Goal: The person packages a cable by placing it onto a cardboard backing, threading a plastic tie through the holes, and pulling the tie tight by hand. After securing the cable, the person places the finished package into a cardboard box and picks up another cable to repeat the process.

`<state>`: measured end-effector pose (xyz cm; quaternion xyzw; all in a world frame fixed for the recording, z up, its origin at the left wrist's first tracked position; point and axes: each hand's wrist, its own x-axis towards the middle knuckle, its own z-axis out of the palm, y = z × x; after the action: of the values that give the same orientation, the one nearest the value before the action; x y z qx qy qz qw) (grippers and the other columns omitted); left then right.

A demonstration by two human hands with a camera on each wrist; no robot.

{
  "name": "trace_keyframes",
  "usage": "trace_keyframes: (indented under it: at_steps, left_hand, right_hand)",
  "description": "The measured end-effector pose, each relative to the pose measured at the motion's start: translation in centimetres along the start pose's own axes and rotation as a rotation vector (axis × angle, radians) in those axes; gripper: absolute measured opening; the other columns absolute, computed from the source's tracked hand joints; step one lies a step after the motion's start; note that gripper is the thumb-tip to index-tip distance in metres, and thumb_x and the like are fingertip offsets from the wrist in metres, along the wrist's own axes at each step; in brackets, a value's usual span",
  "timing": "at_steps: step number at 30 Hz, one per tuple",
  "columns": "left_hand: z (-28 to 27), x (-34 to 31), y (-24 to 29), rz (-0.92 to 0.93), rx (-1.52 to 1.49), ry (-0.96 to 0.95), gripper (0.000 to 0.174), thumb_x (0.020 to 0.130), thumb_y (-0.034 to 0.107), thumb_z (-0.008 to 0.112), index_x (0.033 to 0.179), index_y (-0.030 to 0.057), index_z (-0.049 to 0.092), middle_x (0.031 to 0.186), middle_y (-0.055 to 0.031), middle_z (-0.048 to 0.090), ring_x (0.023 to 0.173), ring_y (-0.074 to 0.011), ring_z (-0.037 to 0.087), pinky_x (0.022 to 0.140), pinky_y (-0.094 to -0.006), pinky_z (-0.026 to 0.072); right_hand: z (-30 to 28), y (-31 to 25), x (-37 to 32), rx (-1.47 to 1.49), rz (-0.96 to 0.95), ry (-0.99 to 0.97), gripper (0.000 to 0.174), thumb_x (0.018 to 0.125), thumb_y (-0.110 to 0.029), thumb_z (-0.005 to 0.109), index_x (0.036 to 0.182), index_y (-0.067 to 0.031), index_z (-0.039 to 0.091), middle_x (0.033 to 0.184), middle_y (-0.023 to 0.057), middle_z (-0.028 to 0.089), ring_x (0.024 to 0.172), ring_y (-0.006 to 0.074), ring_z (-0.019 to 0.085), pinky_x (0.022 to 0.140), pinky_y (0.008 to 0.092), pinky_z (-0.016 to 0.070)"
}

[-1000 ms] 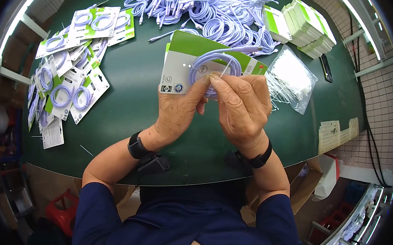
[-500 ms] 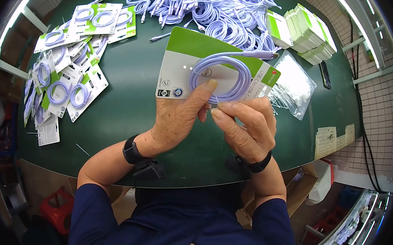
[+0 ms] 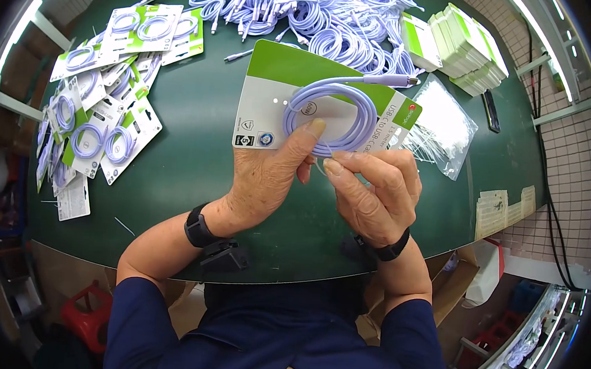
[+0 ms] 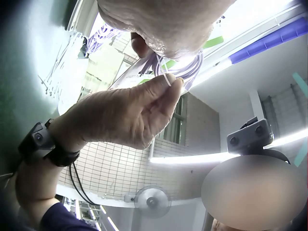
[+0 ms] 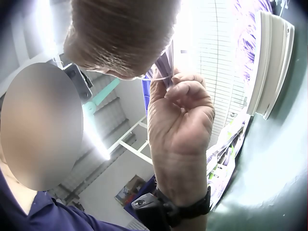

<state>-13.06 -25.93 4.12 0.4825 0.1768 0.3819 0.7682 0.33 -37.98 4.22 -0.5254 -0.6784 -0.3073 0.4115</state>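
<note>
In the head view my left hand (image 3: 265, 172) grips a green-and-white cardboard packaging card (image 3: 264, 96) at its lower edge, the thumb lying over a coiled lilac USB-C cable (image 3: 367, 114). One cable end, with its metal plug, points right across the card's top. My right hand (image 3: 380, 194) pinches a thin white cable tie (image 4: 164, 72) between thumb and forefinger, just below the coil. The left wrist view shows the tie running from the coil into those fingertips. In the right wrist view it loops close by the coil, and my left fingers are bent behind the card.
A heap of lilac cables (image 3: 346, 47) lies at the back. To its right stand stacks of cards (image 3: 456, 45) and a plastic bag of white ties (image 3: 447, 123). Finished-looking cards with cables (image 3: 93, 136) pile up at left. A black knife-like tool (image 3: 490, 112) lies at right.
My right hand has drawn down and right from the coil's middle to below its lower edge, with the tie pinched. The coil and printed card now show more fully; little differs since half a second ago.
</note>
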Motion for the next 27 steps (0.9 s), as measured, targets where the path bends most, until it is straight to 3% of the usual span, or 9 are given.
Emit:
trace_keyframes:
  at_steps: [9, 16, 18, 19, 20, 22, 23, 25, 27]
  left_hand:
    - [0.0, 0.0, -0.3, 0.021, 0.013, 0.0, 0.022, 0.101, 0.012, 0.075, 0.117, -0.0008, 0.065, 0.086, -0.0034, 0.066, 0.06, -0.0079, 0.059, 0.048, -0.0233, 0.0469]
    - [-0.6, 0.0, -1.6, 0.029, 0.142, -0.02, 0.019, 0.104, 0.013, 0.071, 0.118, 0.0009, 0.066, 0.086, -0.0016, 0.066, 0.062, -0.0078, 0.059, 0.05, -0.0238, 0.0456]
    - [-3.1, -0.1, -3.1, 0.081, 0.322, -0.01, 0.022, 0.105, 0.013, 0.069, 0.124, 0.0028, 0.068, 0.099, -0.0045, 0.07, 0.076, -0.0122, 0.065, 0.063, -0.0269, 0.0518]
    - [-5.9, 0.8, -4.6, 0.476, 0.993, -0.166, 0.029, 0.105, 0.014, 0.068, 0.133, 0.0048, 0.068, 0.122, -0.0086, 0.072, 0.101, -0.0178, 0.069, 0.082, -0.0315, 0.0557]
    - [-8.2, 1.1, -5.9, 0.306, 0.787, -0.208, 0.036, 0.104, 0.008, 0.068, 0.139, 0.0059, 0.066, 0.14, -0.0091, 0.066, 0.122, -0.0208, 0.065, 0.101, -0.0369, 0.0536]
    - [-10.7, 2.0, -6.8, 0.006, 0.137, -0.142, 0.036, 0.113, 0.023, 0.055, 0.143, 0.0043, 0.062, 0.142, -0.0076, 0.065, 0.131, -0.0215, 0.061, 0.115, -0.0402, 0.0475]
    - [-13.2, 3.1, -7.4, 0.108, 0.33, -0.146, 0.037, 0.112, 0.013, 0.057, 0.149, 0.0079, 0.058, 0.126, -0.004, 0.067, 0.112, -0.0115, 0.064, 0.092, -0.0263, 0.054]
    - [-7.5, 2.4, -4.9, -0.042, 0.095, 0.099, 0.037, 0.114, 0.018, 0.053, 0.149, 0.0067, 0.058, 0.126, -0.0045, 0.065, 0.112, -0.0126, 0.064, 0.093, -0.0264, 0.0526]
    - [-14.1, 5.6, -6.4, 0.222, 0.736, -0.082, 0.041, 0.117, 0.025, 0.047, 0.15, 0.0036, 0.057, 0.128, -0.0046, 0.063, 0.115, -0.0134, 0.063, 0.098, -0.0281, 0.0496]
  right_hand:
    - [0.4, 0.3, -0.1, 0.015, 0.006, 0.015, 0.05, 0.069, -0.009, 0.085, 0.118, -0.0156, 0.08, 0.11, -0.0022, 0.075, 0.086, 0.016, 0.068, 0.068, 0.0308, 0.0496]
    - [1.6, 0.4, 0.3, 0.197, 0.153, 0.064, 0.034, 0.074, 0.008, 0.082, 0.104, -0.0092, 0.081, 0.094, 0.0066, 0.075, 0.072, 0.022, 0.07, 0.058, 0.0325, 0.0536]
    - [2.6, 0.0, 0.5, 0.334, 0.298, 0.134, 0.026, 0.077, 0.007, 0.077, 0.099, -0.0063, 0.08, 0.09, 0.0095, 0.075, 0.068, 0.0242, 0.072, 0.056, 0.0358, 0.0555]
    - [2.5, -0.2, 0.4, 0.328, 0.345, 0.116, 0.018, 0.081, 0.001, 0.076, 0.097, -0.0079, 0.078, 0.091, 0.0096, 0.075, 0.069, 0.0251, 0.072, 0.056, 0.0379, 0.0569]
    - [2.4, -0.3, 0.8, 0.261, 0.339, 0.144, 0.01, 0.084, -0.006, 0.075, 0.093, -0.0106, 0.074, 0.087, 0.0069, 0.073, 0.067, 0.0251, 0.072, 0.055, 0.038, 0.0566]
    - [3.2, -0.3, 0.6, 0.189, 0.308, 0.201, 0.005, 0.084, -0.016, 0.071, 0.088, -0.014, 0.067, 0.081, 0.0056, 0.064, 0.064, 0.0262, 0.069, 0.053, 0.0396, 0.0543]
    - [3.5, -0.4, 0.5, 0.182, 0.278, 0.161, 0.007, 0.083, -0.017, 0.069, 0.084, -0.013, 0.063, 0.08, 0.0061, 0.061, 0.065, 0.0264, 0.068, 0.054, 0.0417, 0.053]
    - [3.4, -0.2, 0.4, 0.059, 0.205, 0.098, 0.012, 0.082, -0.018, 0.068, 0.079, -0.011, 0.059, 0.078, 0.0061, 0.061, 0.064, 0.0266, 0.068, 0.054, 0.0425, 0.0528]
    - [3.3, -0.5, 0.9, -0.004, 0.205, 0.044, 0.015, 0.082, -0.02, 0.068, 0.077, -0.01, 0.059, 0.076, 0.0063, 0.062, 0.063, 0.0274, 0.068, 0.053, 0.0424, 0.053]
